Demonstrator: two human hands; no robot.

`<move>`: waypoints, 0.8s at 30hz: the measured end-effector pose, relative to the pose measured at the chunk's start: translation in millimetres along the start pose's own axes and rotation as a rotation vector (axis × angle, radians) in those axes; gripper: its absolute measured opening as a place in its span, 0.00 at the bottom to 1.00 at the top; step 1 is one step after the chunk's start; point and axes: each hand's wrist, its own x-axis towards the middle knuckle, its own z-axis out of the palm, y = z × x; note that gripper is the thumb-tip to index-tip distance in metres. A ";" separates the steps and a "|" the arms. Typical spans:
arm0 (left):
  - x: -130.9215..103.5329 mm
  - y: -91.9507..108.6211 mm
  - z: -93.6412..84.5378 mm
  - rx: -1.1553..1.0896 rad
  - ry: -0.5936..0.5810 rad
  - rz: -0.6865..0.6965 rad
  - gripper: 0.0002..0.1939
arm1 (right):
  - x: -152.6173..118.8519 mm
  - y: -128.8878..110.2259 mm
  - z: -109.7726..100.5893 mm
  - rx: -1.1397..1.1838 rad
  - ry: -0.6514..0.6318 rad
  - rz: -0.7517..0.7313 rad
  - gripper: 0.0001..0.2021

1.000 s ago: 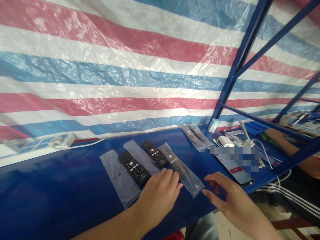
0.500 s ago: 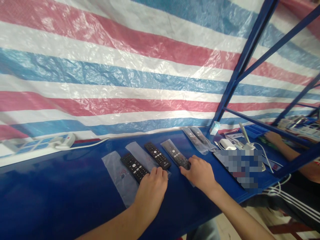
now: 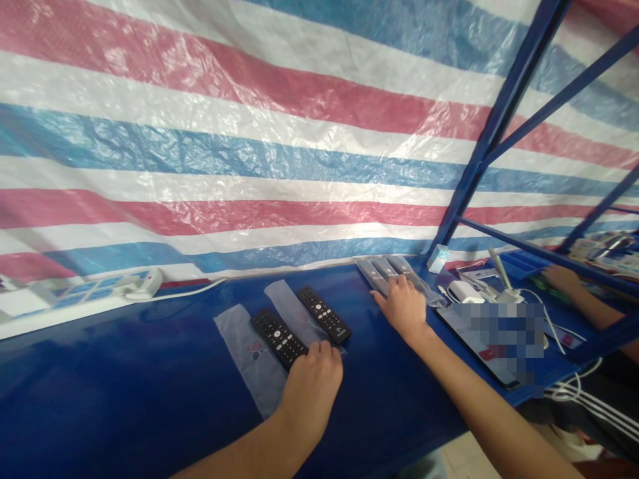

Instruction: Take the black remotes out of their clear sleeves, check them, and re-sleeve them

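Note:
My left hand (image 3: 314, 372) is closed over the lower end of a black remote control (image 3: 277, 334), which lies partly across a clear plastic bag (image 3: 249, 356). To the right of it lies a second bare remote control (image 3: 324, 316), beside another flat clear bag (image 3: 287, 303). Farther back on the table, my right hand (image 3: 402, 307) grips the near end of a bagged remote control (image 3: 371, 274), its thumb out to the left. That one rests alongside two other bagged remotes (image 3: 407, 269); my fingers hide their near ends in part.
On the right are a tablet-like device (image 3: 466, 339), a white charger (image 3: 464, 293) with cables, and a small box (image 3: 438, 259). A blue metal frame (image 3: 482, 159) rises there, with another person's arm (image 3: 584, 299) beyond. A power strip (image 3: 144, 283) sits back left.
My right hand has carried the bagged remote back and right, laying it beside the other two bagged ones. My left hand has kept its hold on the bare remote.

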 end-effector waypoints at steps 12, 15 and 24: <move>-5.8 2.9 -7.0 0.009 -0.060 -0.030 0.18 | -40.2 -51.7 -15.6 0.194 -0.289 -0.342 0.19; -5.1 2.9 -6.5 -0.009 -0.066 -0.030 0.17 | -36.1 -56.9 -14.7 0.134 -0.261 -0.339 0.17; 0.9 6.5 7.2 0.020 0.086 0.125 0.15 | -42.5 -17.8 -6.9 0.130 -0.246 -0.203 0.16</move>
